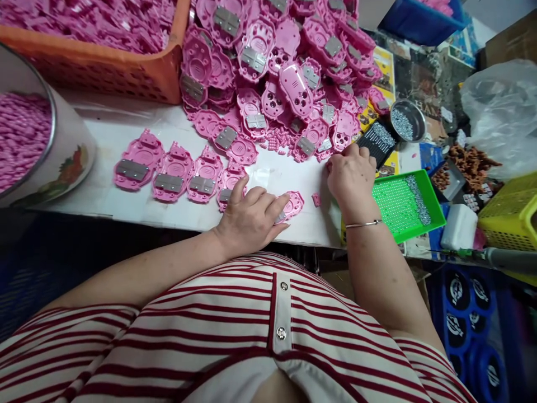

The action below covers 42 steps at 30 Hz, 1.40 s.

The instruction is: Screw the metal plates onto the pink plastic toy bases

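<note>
Several pink plastic shells with grey metal plates stand in a row on the white tabletop, one of them a shell (171,172) left of my hands. My left hand (251,215) lies over the right end of the row, its fingers on a pink shell (296,204) that is partly hidden beneath them. My right hand (352,173) reaches to the edge of the large heap of pink shells (289,73); its fingers are bent down and what they hold, if anything, is hidden. A small pink piece (316,199) lies between my hands.
An orange basket (168,73) of pink parts and a white pot (69,145) of small pink pieces stand at left. On the right are a green tray (434,196) and black tray (369,143) of screws, a metal bowl (419,134), a yellow basket (507,224) and a screwdriver tool (507,261).
</note>
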Available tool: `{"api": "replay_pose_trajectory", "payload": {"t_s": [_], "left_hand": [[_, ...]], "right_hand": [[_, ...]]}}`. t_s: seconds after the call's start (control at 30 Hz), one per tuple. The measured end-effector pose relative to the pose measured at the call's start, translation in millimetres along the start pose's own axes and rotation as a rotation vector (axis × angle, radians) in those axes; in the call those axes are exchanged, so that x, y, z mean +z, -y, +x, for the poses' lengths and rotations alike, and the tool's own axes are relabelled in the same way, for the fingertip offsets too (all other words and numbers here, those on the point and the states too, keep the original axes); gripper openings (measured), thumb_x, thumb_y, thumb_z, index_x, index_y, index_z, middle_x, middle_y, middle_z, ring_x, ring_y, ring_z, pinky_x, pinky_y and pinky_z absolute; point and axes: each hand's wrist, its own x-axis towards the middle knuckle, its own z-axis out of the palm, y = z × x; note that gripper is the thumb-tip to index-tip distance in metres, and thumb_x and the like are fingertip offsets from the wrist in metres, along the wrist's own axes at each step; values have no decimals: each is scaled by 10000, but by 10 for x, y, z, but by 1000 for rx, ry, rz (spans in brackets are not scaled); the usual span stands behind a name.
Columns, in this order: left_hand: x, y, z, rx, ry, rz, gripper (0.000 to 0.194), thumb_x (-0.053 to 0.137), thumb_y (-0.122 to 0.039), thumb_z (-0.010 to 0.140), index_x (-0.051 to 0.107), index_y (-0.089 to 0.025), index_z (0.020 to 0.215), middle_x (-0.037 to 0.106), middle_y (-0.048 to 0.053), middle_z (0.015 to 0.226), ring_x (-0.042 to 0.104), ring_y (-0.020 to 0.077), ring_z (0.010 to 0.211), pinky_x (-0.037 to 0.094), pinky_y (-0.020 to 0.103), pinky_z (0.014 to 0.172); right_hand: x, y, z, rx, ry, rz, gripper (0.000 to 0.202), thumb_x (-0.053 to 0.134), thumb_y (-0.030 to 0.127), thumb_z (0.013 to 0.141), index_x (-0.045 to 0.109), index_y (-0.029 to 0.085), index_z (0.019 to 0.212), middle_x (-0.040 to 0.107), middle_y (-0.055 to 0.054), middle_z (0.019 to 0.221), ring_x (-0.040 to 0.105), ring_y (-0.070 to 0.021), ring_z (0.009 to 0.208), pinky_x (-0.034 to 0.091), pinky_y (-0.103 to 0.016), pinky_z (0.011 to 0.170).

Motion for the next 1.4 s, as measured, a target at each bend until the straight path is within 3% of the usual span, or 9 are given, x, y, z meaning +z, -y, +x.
{"api": "replay_pose_trajectory", "payload": {"t_s": [0.13, 0.27, 0.37, 0.53, 0.73, 1.0, 1.17, 1.33, 1.4], "left_hand": [[6, 3, -9, -22, 18, -16, 499, 572, -450, 946, 592, -134, 1333, 710, 120, 1006, 587, 297, 1008, 278, 610, 1126], [13, 5, -16, -37, 29, -37, 512, 581, -444, 939, 583, -136, 1348, 709, 127, 1021, 580, 307, 1033, 283, 616, 1120], [11, 6, -17, -32, 32, -22, 505, 568, -445, 947, 584, -133, 1344, 707, 125, 1019, 581, 302, 1025, 277, 613, 1126], [4, 3, -18, -40, 43, -23, 514, 559, -454, 950, 576, -135, 1353, 706, 126, 1009, 581, 306, 1019, 277, 620, 1124], [4, 6, -18, -37, 43, -23, 496, 566, -452, 949, 591, -139, 1333, 707, 121, 1009, 583, 300, 1021, 282, 613, 1124], [-13, 9, 2, -7, 14, -8, 489, 589, -439, 941, 604, -122, 1312, 705, 105, 974, 589, 287, 969, 288, 605, 1129], [-11, 5, -1, -6, 21, 6, 487, 588, -443, 937, 610, -117, 1298, 699, 101, 941, 585, 291, 946, 303, 604, 1116], [-7, 9, -12, -10, 19, 8, 483, 580, -441, 941, 604, -118, 1299, 701, 100, 941, 587, 288, 944, 298, 596, 1122], [-2, 8, -15, -8, 18, 10, 486, 582, -441, 940, 600, -115, 1301, 703, 100, 944, 589, 288, 943, 300, 593, 1119]], "right_hand": [[-55, 50, -38, -43, 20, 92, 202, 463, 132, 858, 663, 135, 825, 640, -190, 1047, 537, -326, 1079, 417, -549, 931], [-73, 197, -268, 63, 89, 647, 280, 559, 195, 811, 687, 183, 1060, 694, -77, 901, 587, -183, 789, 485, -396, 794], [-57, 298, -438, 148, 195, 893, 312, 611, 299, 793, 712, 169, 1058, 710, -44, 829, 556, -129, 647, 476, -317, 649], [-41, 328, -425, 156, 206, 834, 232, 672, 367, 762, 755, 160, 825, 696, -40, 714, 545, -127, 613, 454, -313, 625], [-22, 300, -294, 95, 244, 689, 188, 701, 331, 753, 713, 181, 639, 683, -66, 803, 586, -168, 727, 462, -354, 695], [-13, 338, -235, 74, 286, 513, 137, 752, 321, 731, 706, 202, 680, 631, -68, 837, 539, -219, 844, 436, -461, 869], [-25, 332, -262, 65, 249, 484, 133, 736, 333, 756, 707, 203, 742, 641, -75, 882, 540, -225, 887, 433, -439, 889], [-92, 177, -474, 89, -11, 353, 222, 541, 316, 915, 713, 177, 931, 673, -109, 927, 578, -227, 891, 440, -401, 868], [-100, 131, -604, 60, -20, 252, 268, 492, 303, 938, 713, 160, 987, 674, -134, 952, 583, -241, 885, 445, -403, 828]]}}
